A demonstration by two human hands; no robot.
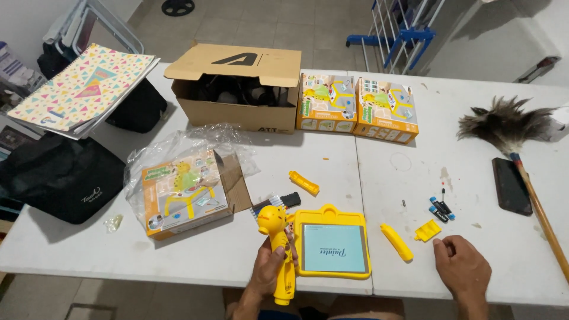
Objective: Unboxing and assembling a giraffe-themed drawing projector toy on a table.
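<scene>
My left hand (pixel 268 268) grips a yellow giraffe-shaped toy piece (pixel 275 228) by its long neck, head up, near the table's front edge. Just right of it lies a yellow drawing tablet (pixel 332 246) with a pale blue screen. My right hand (pixel 462 269) rests palm down on the table, fingers loosely curled, holding nothing. Close to its left lie a yellow leg piece (pixel 396 242) and a small yellow cover (pixel 427 230). Another yellow leg piece (pixel 304 182) lies farther back.
An opened toy box (pixel 184 192) on clear plastic wrap sits at left; two sealed toy boxes (pixel 355 106) and an open cardboard box (pixel 237 89) stand behind. Small batteries (pixel 441 208), a dark phone (pixel 511 185), a feather duster (pixel 510 127), a spiral notebook (pixel 83 89) and a black bag (pixel 59 178) lie around.
</scene>
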